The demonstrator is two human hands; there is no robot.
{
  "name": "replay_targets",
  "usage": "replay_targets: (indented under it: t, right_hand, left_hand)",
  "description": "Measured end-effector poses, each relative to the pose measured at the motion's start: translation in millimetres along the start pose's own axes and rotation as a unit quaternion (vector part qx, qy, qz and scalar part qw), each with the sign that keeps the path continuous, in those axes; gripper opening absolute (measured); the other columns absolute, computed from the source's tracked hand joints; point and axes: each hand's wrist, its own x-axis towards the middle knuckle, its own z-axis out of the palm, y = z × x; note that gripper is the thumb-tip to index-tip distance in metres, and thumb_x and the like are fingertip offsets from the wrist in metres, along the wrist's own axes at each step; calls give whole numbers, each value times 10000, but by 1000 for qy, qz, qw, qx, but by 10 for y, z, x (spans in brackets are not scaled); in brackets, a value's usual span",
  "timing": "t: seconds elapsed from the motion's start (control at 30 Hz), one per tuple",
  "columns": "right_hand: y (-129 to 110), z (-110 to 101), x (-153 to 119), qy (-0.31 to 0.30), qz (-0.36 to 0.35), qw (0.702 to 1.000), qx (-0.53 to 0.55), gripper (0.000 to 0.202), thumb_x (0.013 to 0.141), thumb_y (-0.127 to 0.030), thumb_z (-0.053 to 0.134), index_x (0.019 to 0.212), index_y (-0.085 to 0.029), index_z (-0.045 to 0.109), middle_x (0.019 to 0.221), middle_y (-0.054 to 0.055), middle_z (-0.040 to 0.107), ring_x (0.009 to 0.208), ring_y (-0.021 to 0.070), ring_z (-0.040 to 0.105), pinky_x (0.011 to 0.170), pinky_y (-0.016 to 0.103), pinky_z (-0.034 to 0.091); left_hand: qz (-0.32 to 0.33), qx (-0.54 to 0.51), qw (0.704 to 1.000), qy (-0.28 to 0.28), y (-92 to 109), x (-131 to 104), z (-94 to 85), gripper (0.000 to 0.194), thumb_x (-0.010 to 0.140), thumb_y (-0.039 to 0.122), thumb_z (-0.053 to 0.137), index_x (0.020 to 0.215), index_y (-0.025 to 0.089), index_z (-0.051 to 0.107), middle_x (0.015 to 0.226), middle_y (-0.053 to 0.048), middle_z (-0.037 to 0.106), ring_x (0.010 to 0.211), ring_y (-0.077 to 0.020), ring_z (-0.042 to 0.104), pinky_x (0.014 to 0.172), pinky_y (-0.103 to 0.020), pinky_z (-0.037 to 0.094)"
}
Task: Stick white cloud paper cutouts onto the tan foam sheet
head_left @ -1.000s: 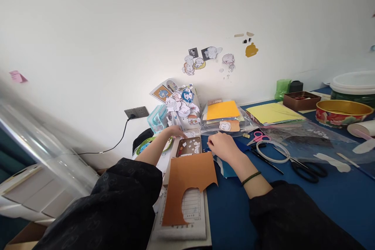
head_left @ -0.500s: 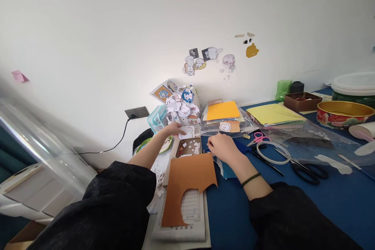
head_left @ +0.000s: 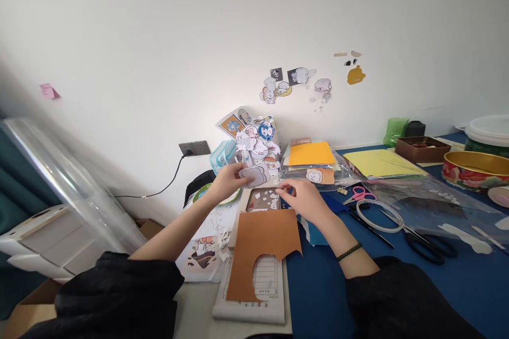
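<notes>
Between the thumb and fingers of my left hand is a white paper cutout with a dark outline, held above the far edge of a shallow tin. Small black-and-white paper pieces lie in that tin. My right hand hovers at the tin's right side with its fingertips bent together; whether anything small is between them I cannot make out. Nearer to me, a brown sheet with curved cut-outs rests on a printed pad.
Behind the tin rises a pile of paper character cutouts. Orange paper lies on a clear bag to the right. Pink scissors, black-handled scissors, a clear ring and a floral tin are on the blue table.
My left hand has lifted the white cutout slightly and tilted it. My right hand's fingers have come nearer the tin's edge. The whole view has shifted, so things appear farther right.
</notes>
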Motion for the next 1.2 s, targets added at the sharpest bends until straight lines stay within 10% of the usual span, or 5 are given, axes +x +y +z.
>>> replay_targets:
  t: [0.17, 0.47, 1.2]
  right_hand:
    - [-159, 114, -39, -18, 19, 969, 247, 390, 758, -499, 620, 984, -182, 616, 840, 34, 660, 565, 127, 530, 536, 248, 405]
    - [-204, 238, -91, -9, 71, 932, 356, 329, 730, -480, 658, 636, -186, 542, 436, -56, 465, 417, 93, 409, 452, 227, 309]
    - [-157, 309, -105, -53, 77, 934, 346, 299, 777, -445, 628, 666, -184, 534, 460, -48, 513, 436, 87, 438, 455, 207, 332]
  left_hand:
    - [3, -152, 988, -6, -8, -459, 238, 303, 712, 413, 667, 851, 156, 586, 802, -41, 693, 732, -191, 667, 676, -319, 537]
    - [-49, -408, 911, -17, -184, -737, 510, 313, 684, 342, 749, 907, 150, 643, 874, -43, 718, 810, -170, 667, 743, -267, 506]
    - [-103, -437, 893, -2, -225, -766, 571, 311, 659, 370, 758, 896, 177, 700, 859, -27, 727, 770, -150, 643, 700, -251, 531]
